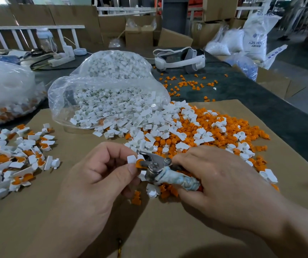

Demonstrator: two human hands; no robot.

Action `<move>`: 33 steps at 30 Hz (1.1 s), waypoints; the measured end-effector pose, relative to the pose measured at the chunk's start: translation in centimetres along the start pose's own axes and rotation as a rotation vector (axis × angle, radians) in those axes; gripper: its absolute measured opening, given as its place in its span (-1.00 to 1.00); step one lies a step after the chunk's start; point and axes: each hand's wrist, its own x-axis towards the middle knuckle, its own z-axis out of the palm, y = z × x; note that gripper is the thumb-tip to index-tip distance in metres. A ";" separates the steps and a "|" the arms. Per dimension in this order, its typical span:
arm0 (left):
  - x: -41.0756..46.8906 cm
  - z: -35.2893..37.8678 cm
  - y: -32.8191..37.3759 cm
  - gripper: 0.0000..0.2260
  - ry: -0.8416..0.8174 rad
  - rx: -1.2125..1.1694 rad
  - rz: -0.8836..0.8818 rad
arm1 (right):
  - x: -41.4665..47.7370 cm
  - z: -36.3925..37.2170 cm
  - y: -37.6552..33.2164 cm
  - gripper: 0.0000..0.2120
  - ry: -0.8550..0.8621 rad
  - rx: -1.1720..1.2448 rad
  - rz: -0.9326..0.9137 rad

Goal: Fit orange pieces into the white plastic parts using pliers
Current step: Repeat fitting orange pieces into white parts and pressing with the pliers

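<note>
At pliers (153, 164) tip, left hand (101, 170) pinches white part (131, 158), right hand (214, 175) grips pliers; misaligned orange piece (140, 163) may jam.

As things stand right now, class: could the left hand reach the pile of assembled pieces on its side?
Probably yes: only bare cardboard lies between the left hand and the assembled pile. But it pinches a white part at the pliers, so it would release that first.

Bare cardboard (74, 144) open along the near edge and up a lane left of centre. Assembled pile (15, 157) bounds that lane on the left; clear bag of white parts (108, 94) blocks ahead, loose orange-and-white heap (205, 131) crowds the right.
</note>
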 end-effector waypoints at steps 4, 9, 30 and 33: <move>0.0 0.0 -0.4 -0.81 -0.007 -0.007 0.016 | 0.0 -0.1 0.0 -0.63 -0.009 -0.009 -0.007; 0.0 -0.2 -0.3 -0.81 -0.008 -0.014 0.031 | -0.1 -0.2 -0.3 -0.50 0.015 0.010 -0.013; 0.2 -0.3 -0.4 -0.82 0.000 0.038 0.041 | -0.2 -0.3 -0.8 -0.67 0.025 -0.020 0.026; 0.2 -0.4 -0.3 -0.81 0.014 0.063 0.036 | -0.2 -0.1 -1.0 -0.70 0.043 -0.023 0.039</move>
